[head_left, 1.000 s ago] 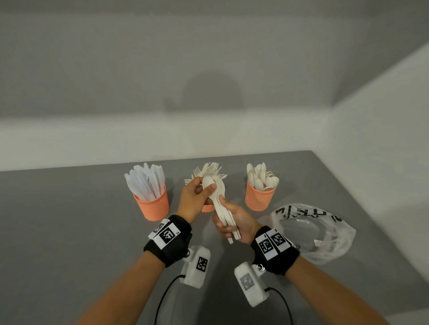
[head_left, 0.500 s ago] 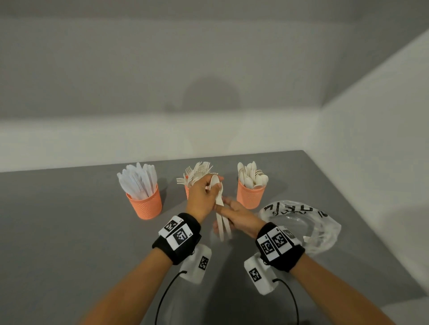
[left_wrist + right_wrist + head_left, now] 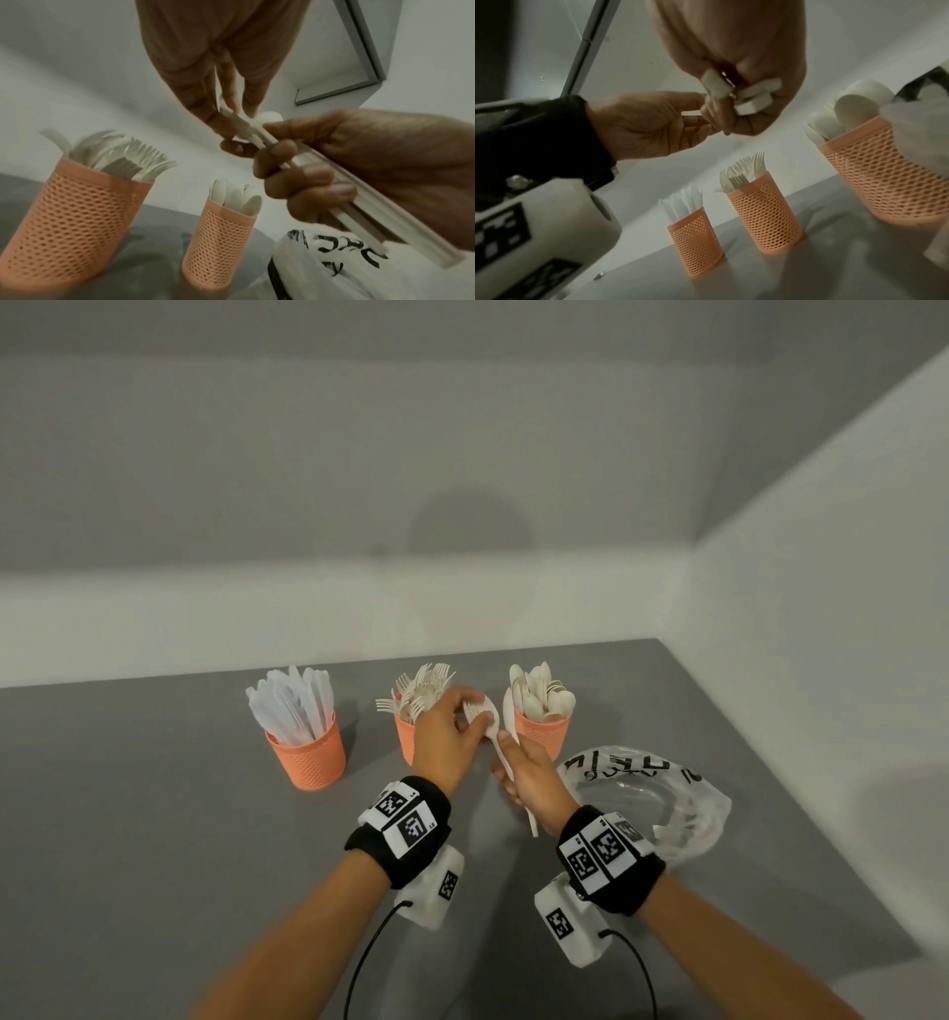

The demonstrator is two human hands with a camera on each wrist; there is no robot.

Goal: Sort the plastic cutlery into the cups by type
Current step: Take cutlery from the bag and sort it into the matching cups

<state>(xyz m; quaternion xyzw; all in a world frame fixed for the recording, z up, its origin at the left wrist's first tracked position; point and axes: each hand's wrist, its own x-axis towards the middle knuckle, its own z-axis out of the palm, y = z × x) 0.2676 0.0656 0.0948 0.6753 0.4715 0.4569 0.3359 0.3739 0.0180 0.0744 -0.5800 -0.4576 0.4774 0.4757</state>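
Observation:
Three orange mesh cups stand in a row: the knives cup [image 3: 305, 755] at left, the forks cup [image 3: 404, 737] in the middle, the spoons cup [image 3: 547, 737] at right. Between the last two, my right hand [image 3: 506, 762] grips the handles of a small bundle of white cutlery [image 3: 500, 742]. My left hand [image 3: 475, 713] pinches the bowl end of a spoon [image 3: 487, 717] in that bundle. In the left wrist view the left fingertips [image 3: 226, 105] hold the pieces' upper ends, and the right hand [image 3: 295, 172] wraps the handles [image 3: 359, 203]. The handle ends [image 3: 746, 97] stick out of my right fist.
A crumpled clear plastic bag [image 3: 647, 793] with black print lies right of my right hand, close to the spoons cup. The grey table [image 3: 154, 814] ends at white walls behind and to the right. Wrist cameras and cables hang under both forearms.
Both hands have kept hold of the bundle and carried it a little farther from me, into the gap between the forks cup and the spoons cup. The left fingers have shifted on the upper ends.

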